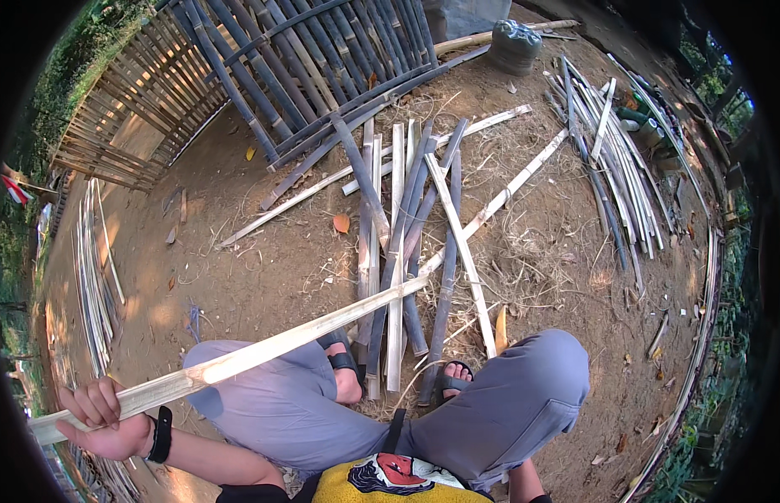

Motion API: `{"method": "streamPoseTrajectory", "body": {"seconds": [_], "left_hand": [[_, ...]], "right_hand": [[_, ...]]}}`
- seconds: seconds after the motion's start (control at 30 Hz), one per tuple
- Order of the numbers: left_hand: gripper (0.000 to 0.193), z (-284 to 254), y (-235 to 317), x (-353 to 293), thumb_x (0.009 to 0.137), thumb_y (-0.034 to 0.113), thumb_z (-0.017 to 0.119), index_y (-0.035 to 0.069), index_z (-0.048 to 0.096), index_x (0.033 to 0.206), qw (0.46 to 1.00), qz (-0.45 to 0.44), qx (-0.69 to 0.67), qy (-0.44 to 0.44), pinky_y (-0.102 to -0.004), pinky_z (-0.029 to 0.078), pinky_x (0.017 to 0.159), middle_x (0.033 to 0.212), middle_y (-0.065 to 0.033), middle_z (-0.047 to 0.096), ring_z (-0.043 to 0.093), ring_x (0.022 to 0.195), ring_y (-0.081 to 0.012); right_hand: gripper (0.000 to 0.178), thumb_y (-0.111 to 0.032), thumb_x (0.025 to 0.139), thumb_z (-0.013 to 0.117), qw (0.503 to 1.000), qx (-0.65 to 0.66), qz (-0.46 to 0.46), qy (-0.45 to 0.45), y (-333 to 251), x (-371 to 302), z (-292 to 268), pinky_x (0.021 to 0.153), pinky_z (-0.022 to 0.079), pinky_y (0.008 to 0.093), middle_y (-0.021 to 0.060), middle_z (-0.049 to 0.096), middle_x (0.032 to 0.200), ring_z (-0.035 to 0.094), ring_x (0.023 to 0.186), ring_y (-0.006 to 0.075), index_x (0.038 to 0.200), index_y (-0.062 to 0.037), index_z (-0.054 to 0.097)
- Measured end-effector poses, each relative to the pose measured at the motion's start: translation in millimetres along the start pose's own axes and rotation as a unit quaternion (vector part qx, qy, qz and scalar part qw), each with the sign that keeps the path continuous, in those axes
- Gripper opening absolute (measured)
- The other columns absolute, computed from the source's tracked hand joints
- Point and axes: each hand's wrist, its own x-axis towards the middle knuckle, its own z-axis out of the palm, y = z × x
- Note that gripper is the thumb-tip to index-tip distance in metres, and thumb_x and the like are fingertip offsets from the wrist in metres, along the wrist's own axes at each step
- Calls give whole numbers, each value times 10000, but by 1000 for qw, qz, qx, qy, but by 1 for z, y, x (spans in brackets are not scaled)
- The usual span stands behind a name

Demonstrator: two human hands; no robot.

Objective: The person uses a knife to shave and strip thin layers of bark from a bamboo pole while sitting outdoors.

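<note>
My left hand (101,417), with a black band at the wrist, is closed around the near end of a long pale split bamboo strip (264,356). The strip slants up to the right across my left thigh. Its far end reaches a pile of crossed bamboo slats (396,243), some pale and some dark, on the ground before my feet. Another pale strip (516,180) runs from the pile toward the upper right. Only a bit of my right forearm shows at the lower edge, beside my right thigh; the hand itself is hidden.
A dark bamboo slatted panel (323,59) lies at the back, with a lighter slatted fence (139,101) left of it. Bundles of thin strips lie at the right (616,159) and the far left (92,277). A large clear bottle (515,46) stands at the back. Shavings (532,260) litter the soil.
</note>
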Motion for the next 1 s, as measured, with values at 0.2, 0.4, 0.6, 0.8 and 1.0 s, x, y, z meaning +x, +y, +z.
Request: {"method": "streamPoseTrajectory", "body": {"seconds": [0.2, 0.4, 0.6, 0.8, 1.0], "left_hand": [[411, -11, 0, -12, 989, 390, 441, 144, 308, 687, 1000, -3, -6, 15, -221, 199, 400, 491, 33, 271, 216, 377, -71], [423, -11, 8, -18, 1000, 407, 408, 146, 301, 684, 1000, 3, -4, 15, -230, 185, 402, 498, 34, 262, 196, 381, -72], [418, -5, 5, -20, 999, 401, 421, 146, 304, 689, 999, -19, -32, -18, -231, 189, 420, 503, 35, 244, 198, 395, -72], [446, -2, 3, -20, 1006, 445, 376, 149, 290, 682, 1000, -2, 6, 10, -239, 162, 408, 498, 35, 238, 181, 384, -68], [429, 2, 4, -12, 1004, 430, 392, 137, 319, 699, 999, -12, 2, -41, -228, 185, 414, 514, 28, 263, 190, 386, -74]], "right_hand": [[267, -244, 913, 624, 1000, -13, -5, 11, -7, 6, -2, 656, 495, 297, 40, 631, 811, 596, 727, 145, 1034, -9, 586], [271, -254, 918, 618, 999, -27, -33, 11, -15, 10, 8, 647, 492, 295, 38, 622, 803, 589, 716, 144, 1033, -12, 579], [275, -264, 923, 612, 998, -21, -48, 30, -22, 9, 15, 637, 489, 294, 36, 614, 795, 583, 705, 143, 1032, -15, 571], [279, -274, 928, 605, 998, -2, -43, 46, -20, 7, 26, 628, 485, 292, 33, 605, 787, 577, 694, 141, 1031, -17, 564], [284, -284, 933, 599, 998, 14, -31, 57, -8, 4, 41, 618, 482, 291, 31, 596, 778, 571, 683, 140, 1030, -20, 557]]}}
